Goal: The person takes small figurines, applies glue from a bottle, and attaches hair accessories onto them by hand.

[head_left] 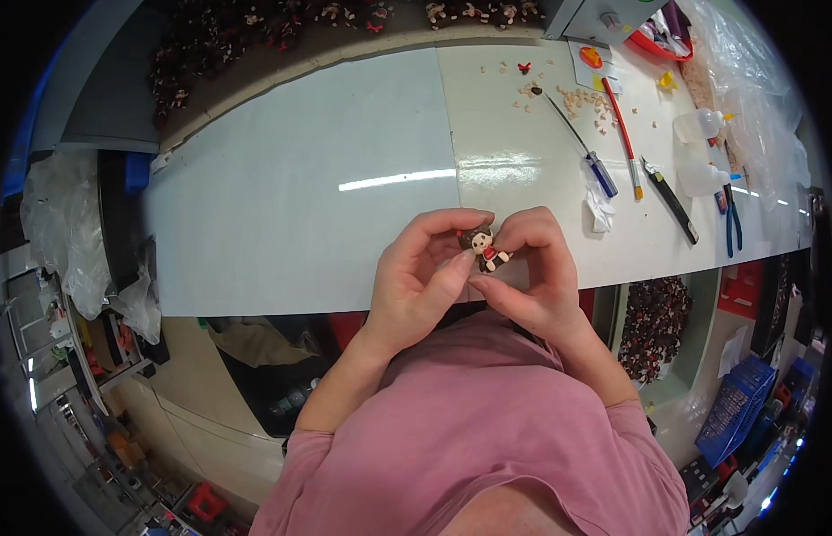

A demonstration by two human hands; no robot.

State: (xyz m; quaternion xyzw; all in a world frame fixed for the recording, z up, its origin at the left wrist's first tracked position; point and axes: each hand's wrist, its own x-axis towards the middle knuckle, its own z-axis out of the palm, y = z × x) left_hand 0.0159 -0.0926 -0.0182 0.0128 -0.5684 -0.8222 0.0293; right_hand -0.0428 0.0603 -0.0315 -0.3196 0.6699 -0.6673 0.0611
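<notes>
Between both hands, over the near edge of the table, I hold a small brown monkey-like figurine (pixel 484 247) with a pale face and a red front. My left hand (pixel 425 268) grips its left side, thumb low and fingers curled behind the head. On the other side my right hand (pixel 537 263) closes round its body, index finger on top and thumb below. The figurine's face points up toward me. Its back is hidden by my fingers.
To the right lie a screwdriver (pixel 601 174), a red brush (pixel 618 121), a utility knife (pixel 671 201), pliers (pixel 734 223) and squeeze bottles (pixel 699 179). Small pale pieces (pixel 581 100) are scattered farther back. A drawer of dark and red parts (pixel 655 326) is below right. Many figurines (pixel 246 45) fill the far shelf.
</notes>
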